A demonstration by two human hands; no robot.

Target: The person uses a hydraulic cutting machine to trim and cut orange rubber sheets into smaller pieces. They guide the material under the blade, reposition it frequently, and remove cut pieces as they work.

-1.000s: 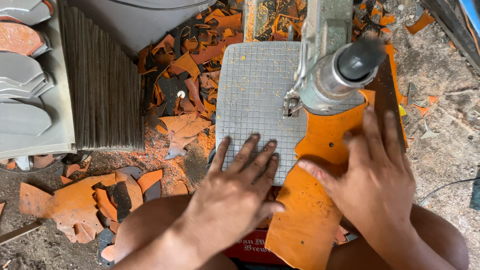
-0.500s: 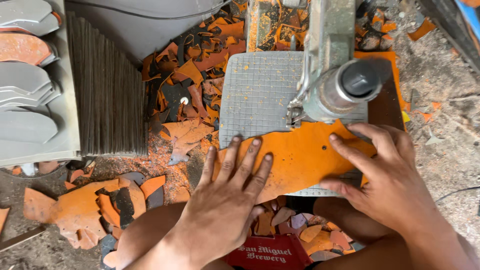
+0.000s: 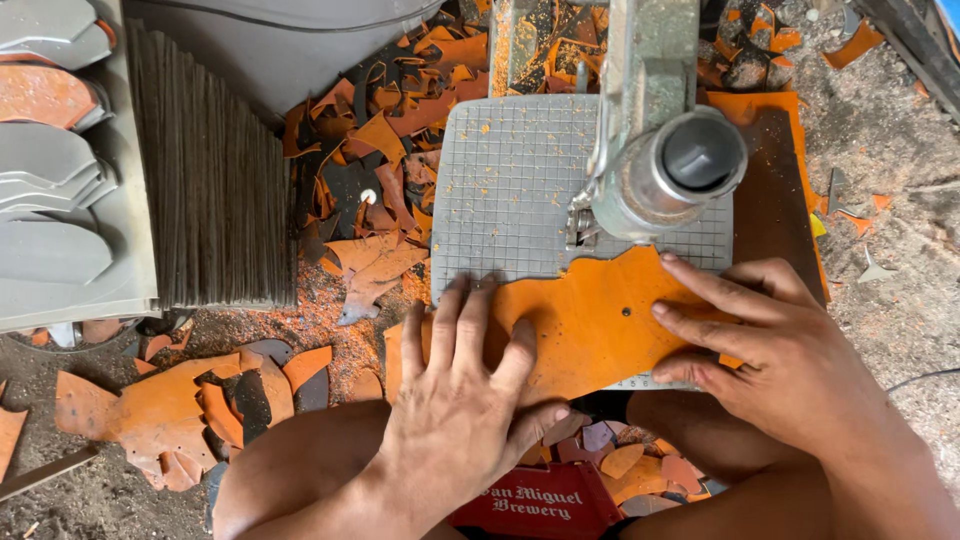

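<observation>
1. The left hand [image 3: 462, 400] is lying flat, palm down, fingers spread and pressing on the near left part of the orange sheet [image 3: 590, 325]; it is pinching nothing.
2. The right hand [image 3: 770, 345] is resting on the sheet's right end, its fingers stretched out and slightly parted, fingertips pushing down on the orange surface; no closed grasp is showing.
3. The orange sheet is lying across the near edge of the gridded metal table [image 3: 510, 190], partly hanging over toward the person, between the two hands.
4. The sheet's far edge is sitting right under the saw head [image 3: 665, 175], whose round grey cap is facing the camera; the blade itself is probably meeting the sheet there, but the head is hiding that spot.
5. Orange and dark offcuts [image 3: 375, 150] are lying heaped on the ground to the left of the table, with more scraps [image 3: 160, 410] lying near the person's left knee.
6. A stack of thin grey sheets [image 3: 205, 170] is standing on edge at the left, beside grey shoe-sole-shaped pieces [image 3: 50, 160].
7. A red crate [image 3: 540, 505] is showing between the person's legs.
</observation>
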